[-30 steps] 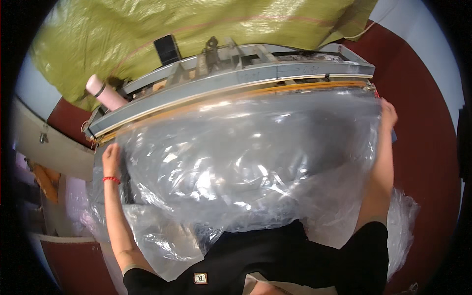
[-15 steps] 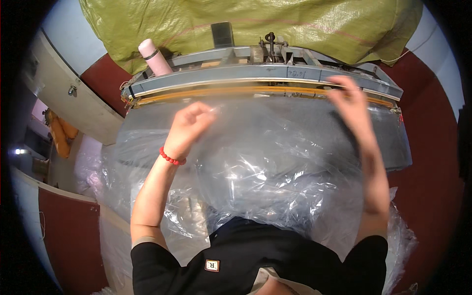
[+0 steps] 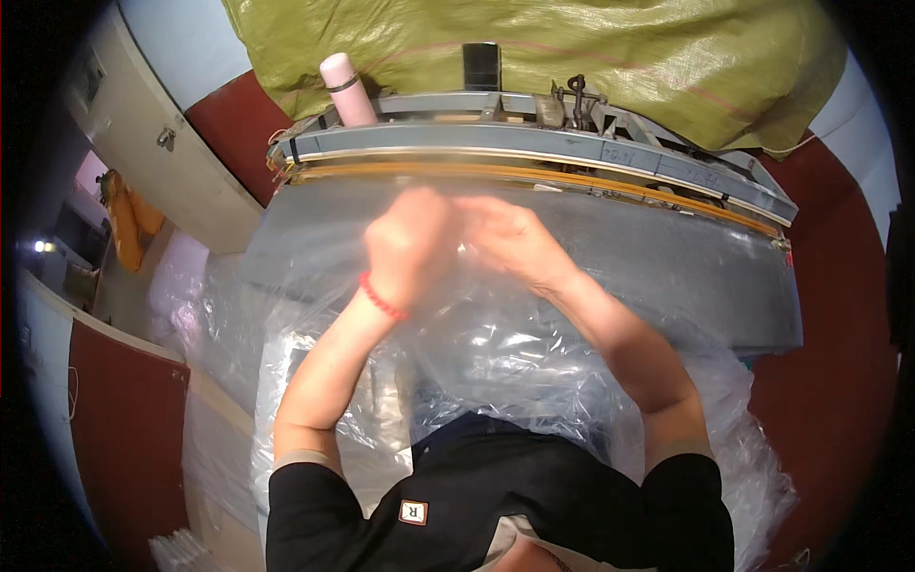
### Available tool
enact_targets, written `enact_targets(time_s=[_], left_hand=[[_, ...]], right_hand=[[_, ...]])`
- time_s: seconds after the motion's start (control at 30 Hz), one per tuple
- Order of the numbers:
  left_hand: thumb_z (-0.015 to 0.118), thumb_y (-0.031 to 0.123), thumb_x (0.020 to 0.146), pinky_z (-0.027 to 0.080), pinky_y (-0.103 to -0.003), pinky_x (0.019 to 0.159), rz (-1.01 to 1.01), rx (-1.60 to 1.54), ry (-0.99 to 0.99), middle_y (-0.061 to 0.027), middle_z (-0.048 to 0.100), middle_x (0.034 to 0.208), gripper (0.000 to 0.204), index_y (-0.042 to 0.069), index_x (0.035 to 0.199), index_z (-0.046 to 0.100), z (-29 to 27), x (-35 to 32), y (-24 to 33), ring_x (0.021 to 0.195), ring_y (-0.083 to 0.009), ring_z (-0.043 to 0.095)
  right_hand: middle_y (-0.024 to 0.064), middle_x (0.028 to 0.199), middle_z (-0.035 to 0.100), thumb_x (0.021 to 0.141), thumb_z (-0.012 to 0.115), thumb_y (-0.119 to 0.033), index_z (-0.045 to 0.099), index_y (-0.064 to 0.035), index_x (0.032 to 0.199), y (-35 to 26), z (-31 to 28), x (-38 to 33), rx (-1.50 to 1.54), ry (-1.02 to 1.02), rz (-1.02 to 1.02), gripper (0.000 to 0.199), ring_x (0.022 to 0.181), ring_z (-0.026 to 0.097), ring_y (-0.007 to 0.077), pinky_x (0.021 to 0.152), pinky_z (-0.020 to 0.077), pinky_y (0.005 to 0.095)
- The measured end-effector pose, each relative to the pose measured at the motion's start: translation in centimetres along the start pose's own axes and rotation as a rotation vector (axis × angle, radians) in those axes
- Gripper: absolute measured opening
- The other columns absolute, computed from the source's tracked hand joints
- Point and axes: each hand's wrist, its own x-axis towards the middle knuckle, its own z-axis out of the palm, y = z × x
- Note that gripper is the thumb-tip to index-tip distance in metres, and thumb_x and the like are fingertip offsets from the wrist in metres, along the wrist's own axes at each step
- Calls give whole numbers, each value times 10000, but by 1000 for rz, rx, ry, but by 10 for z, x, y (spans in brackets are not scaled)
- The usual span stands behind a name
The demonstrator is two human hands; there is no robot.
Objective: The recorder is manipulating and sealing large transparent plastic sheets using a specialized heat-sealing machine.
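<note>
A large sheet of clear plastic film (image 3: 515,353) lies crumpled over the front of the grey worktop and down over my lap. Above the worktop, my left hand (image 3: 412,238), with a red bead bracelet (image 3: 383,297) at its wrist, is closed on an edge of the film and smeared by motion. Close beside it on the right, my right hand (image 3: 507,238) has its fingers bent together at the same edge. The fingertips of both are blurred, and the film between them shows only faintly.
Behind the grey worktop (image 3: 686,257) runs a long metal-framed machine bar (image 3: 429,140) with orange strips (image 3: 400,173) along it. A pink flask (image 3: 349,93) stands on the frame. Yellow-green woven sheeting (image 3: 620,48) hangs behind. More film bunches at the left, near a door (image 3: 157,143).
My right hand has come in leftward from the far right and now meets my left hand. The left has shifted slightly right. The whole view has turned a little, with the machine lying further right.
</note>
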Motion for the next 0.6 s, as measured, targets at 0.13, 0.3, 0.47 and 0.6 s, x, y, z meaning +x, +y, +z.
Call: enact_targets(time_s=[0.13, 0.3, 0.47, 0.6], left_hand=[[645, -21, 500, 396, -354, 711, -199, 44, 63, -89, 513, 864, 386, 64, 841, 485, 16, -3, -5, 845, -267, 489], [584, 37, 518, 350, -399, 693, -269, 366, -197, -99, 488, 747, 270, 66, 774, 502, -25, -139, -90, 769, -292, 471], [620, 58, 562, 383, -390, 764, -335, 203, -458, -104, 533, 831, 279, 59, 830, 545, -64, -198, -68, 849, -292, 496], [628, 76, 666, 425, -332, 670, -679, -392, -1053, -71, 558, 747, 200, 27, 840, 545, -101, -183, -38, 717, -223, 538]], right_hand=[[-25, 680, 549, 802, 496, -111, 569, -62, 916, 2, -40, 20, -216, 283, -83, 144, 518, 436, 53, 472, 350, 181], [68, 1118, 509, 833, 509, -295, 474, -59, 1117, -18, -230, -51, 136, 996, -279, 371, 1013, 484, 179, 807, 411, 284], [86, 1029, 580, 831, 481, -261, 568, -10, 1038, -19, -501, -338, -1183, 1604, -32, 336, 947, 527, 166, 838, 387, 281], [126, 962, 598, 808, 467, -414, 588, -34, 977, -13, -463, -379, -1133, 1557, 210, 433, 868, 553, 233, 764, 403, 321]])
